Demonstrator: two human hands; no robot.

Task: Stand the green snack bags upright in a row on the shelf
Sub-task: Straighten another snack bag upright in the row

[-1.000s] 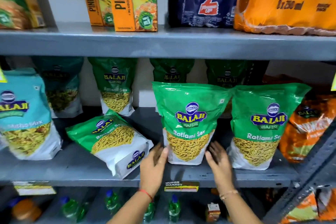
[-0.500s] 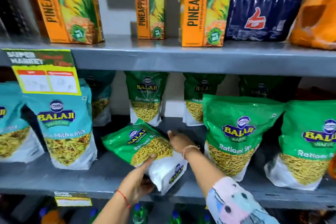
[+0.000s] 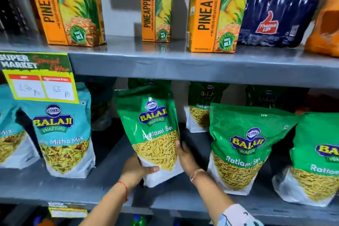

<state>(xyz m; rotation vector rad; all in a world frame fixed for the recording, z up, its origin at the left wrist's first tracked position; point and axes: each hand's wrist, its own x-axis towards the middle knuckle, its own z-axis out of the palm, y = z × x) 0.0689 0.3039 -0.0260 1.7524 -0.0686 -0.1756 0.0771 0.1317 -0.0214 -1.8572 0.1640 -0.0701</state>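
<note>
A green Ratlami Sev bag (image 3: 152, 130) stands almost upright, leaning slightly left, near the front of the grey shelf (image 3: 77, 187). My left hand (image 3: 136, 168) grips its lower left corner and my right hand (image 3: 185, 156) holds its lower right edge. To its right a second green bag (image 3: 242, 145) stands upright, and a third green bag (image 3: 317, 158) stands at the far right, cut by the frame. More green bags (image 3: 200, 104) stand in shadow at the back of the shelf.
Two teal Mitha Mix bags (image 3: 64, 134) stand to the left, under a yellow price tag (image 3: 40, 79) hanging from the upper shelf edge. Pineapple juice cartons (image 3: 211, 11) and a blue bottle pack (image 3: 277, 11) fill the shelf above. Bottles sit on the shelf below.
The green bag that lay flat on the shelf has been raised to nearly upright between both hands. My view shifted left from the two standing bags.
</note>
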